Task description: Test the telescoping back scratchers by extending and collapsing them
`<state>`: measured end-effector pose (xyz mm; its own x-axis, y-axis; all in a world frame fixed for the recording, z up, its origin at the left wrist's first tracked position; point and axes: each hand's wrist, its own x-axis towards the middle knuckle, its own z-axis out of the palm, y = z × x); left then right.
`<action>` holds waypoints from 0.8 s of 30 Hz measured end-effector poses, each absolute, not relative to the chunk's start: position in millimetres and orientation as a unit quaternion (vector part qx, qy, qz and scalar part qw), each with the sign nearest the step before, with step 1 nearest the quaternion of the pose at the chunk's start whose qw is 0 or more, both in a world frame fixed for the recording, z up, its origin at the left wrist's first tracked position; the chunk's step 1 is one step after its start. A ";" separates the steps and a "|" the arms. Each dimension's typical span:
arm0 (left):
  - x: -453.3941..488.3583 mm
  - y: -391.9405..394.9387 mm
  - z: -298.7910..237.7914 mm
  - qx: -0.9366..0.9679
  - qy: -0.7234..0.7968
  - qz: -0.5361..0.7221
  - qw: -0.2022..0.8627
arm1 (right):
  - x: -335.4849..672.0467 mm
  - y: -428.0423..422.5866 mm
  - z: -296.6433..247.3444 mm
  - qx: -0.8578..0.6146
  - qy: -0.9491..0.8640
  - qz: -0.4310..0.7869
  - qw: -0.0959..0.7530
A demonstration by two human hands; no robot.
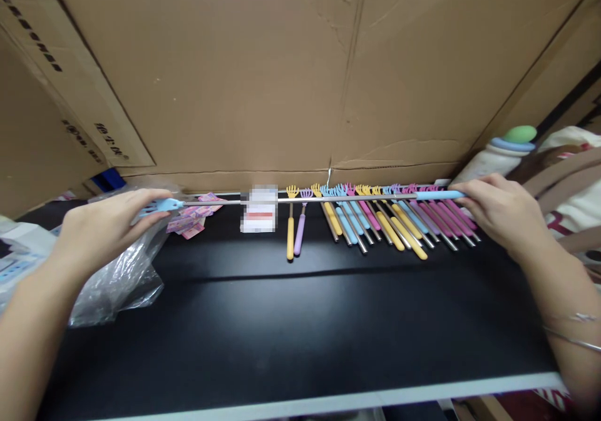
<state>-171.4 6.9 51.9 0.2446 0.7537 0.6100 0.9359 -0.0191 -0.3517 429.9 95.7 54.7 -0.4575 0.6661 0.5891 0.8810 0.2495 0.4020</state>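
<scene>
I hold a blue telescopic back scratcher (300, 200) pulled out long and level above the black table (291, 321). My left hand (106, 227) pinches its blue claw head at the left. My right hand (502, 211) grips its blue handle at the right. Under the rod, along the table's far edge, lies a row of several collapsed scratchers (385, 218) with yellow, blue, pink and purple handles. Two of them, a yellow and a purple one (295, 230), lie a little apart on the left of the row.
A clear plastic bag (117, 277) lies under my left hand, with small pink packets (192, 218) beside it. A blurred white label (258, 209) sits mid-table. Cardboard walls (263, 71) close the back and sides. A white bottle with a green cap (502, 152) stands at the right.
</scene>
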 end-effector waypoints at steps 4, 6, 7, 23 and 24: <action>-175.2 5.7 55.1 -0.679 -0.644 -0.121 0.332 | 433.2 96.8 56.4 -0.514 -0.768 -0.355 0.143; -175.2 3.7 57.2 -0.670 -0.661 -0.115 0.318 | 432.7 96.5 57.7 -0.510 -0.770 -0.355 0.146; -175.0 2.8 58.1 -0.669 -0.664 -0.112 0.313 | 432.2 96.4 58.3 -0.510 -0.770 -0.353 0.148; -179.1 6.9 56.5 -0.704 -0.564 -0.126 0.414 | 424.4 92.5 56.9 -0.478 -0.777 -0.397 0.102; -180.3 8.3 56.3 -0.708 -0.544 -0.128 0.431 | 423.4 92.6 55.6 -0.478 -0.776 -0.400 0.101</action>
<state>-180.3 8.3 56.3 0.3745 0.6602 0.6510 0.8813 -0.0353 -0.4712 423.4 92.6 55.6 -0.5225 0.6609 0.5387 0.8223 0.2236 0.5233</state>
